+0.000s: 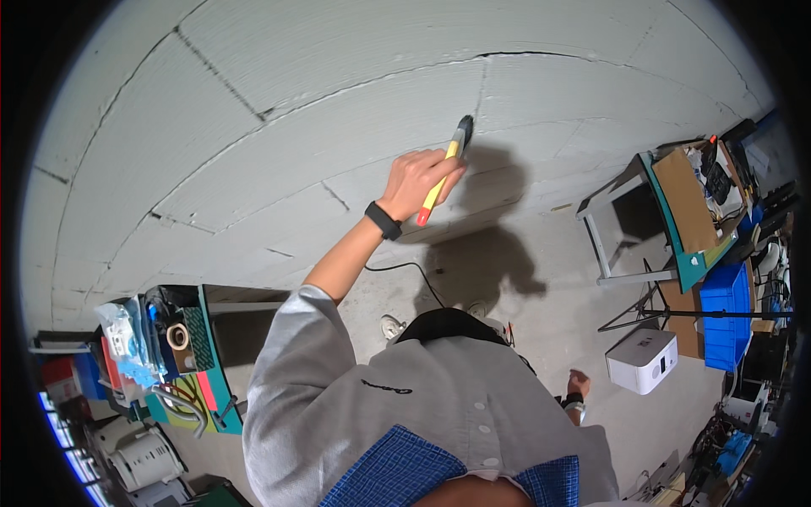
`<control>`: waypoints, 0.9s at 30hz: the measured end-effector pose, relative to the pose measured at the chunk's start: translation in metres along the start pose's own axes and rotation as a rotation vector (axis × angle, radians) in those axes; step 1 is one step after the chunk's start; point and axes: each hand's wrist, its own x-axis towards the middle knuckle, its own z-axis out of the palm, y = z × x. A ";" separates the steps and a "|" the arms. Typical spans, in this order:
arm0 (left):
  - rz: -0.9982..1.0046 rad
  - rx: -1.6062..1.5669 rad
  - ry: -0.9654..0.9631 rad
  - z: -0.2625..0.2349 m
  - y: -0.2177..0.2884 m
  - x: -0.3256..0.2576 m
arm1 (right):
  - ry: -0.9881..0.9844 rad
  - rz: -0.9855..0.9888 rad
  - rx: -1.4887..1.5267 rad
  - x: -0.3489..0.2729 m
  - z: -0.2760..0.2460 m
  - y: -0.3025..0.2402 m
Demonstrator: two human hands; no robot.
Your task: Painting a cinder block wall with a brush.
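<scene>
My left hand (421, 182) is raised in front of the white block wall (363, 118), closed round a paintbrush (443, 182) with a yellow handle and a red end. The brush's dark bristles point up at the wall, beside a faint upright joint between blocks. Whether the bristles touch the surface I cannot tell. A black band circles my left wrist. Down at my right side hangs my right hand (578, 383), small in view, its fingers curled in and nothing seen in them.
To the right stand a green-topped table (691, 269) with a cardboard box, a blue crate (725, 317), a black tripod stand and a white box-shaped device (642, 359). Another cluttered green-topped table (221, 397) is on the left. A black cable (414, 264) lies near my feet.
</scene>
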 end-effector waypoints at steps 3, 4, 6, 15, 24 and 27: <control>0.006 0.040 -0.006 0.024 -0.001 0.016 | 0.003 0.197 -0.031 -0.022 -0.002 0.009; 0.005 0.057 0.012 0.029 -0.002 0.021 | -0.003 0.255 -0.057 -0.027 -0.001 0.014; -0.028 0.139 0.017 0.027 -0.004 0.021 | -0.023 0.295 -0.089 -0.023 -0.004 0.021; -0.148 0.288 0.030 -0.027 -0.023 -0.025 | -0.195 0.332 -0.220 0.071 0.034 0.091; -0.229 0.323 0.097 -0.078 0.003 -0.073 | -0.220 -0.298 0.174 0.143 0.019 -0.118; -0.147 0.271 0.078 -0.064 -0.001 -0.048 | -0.220 -0.385 0.103 0.135 0.025 -0.131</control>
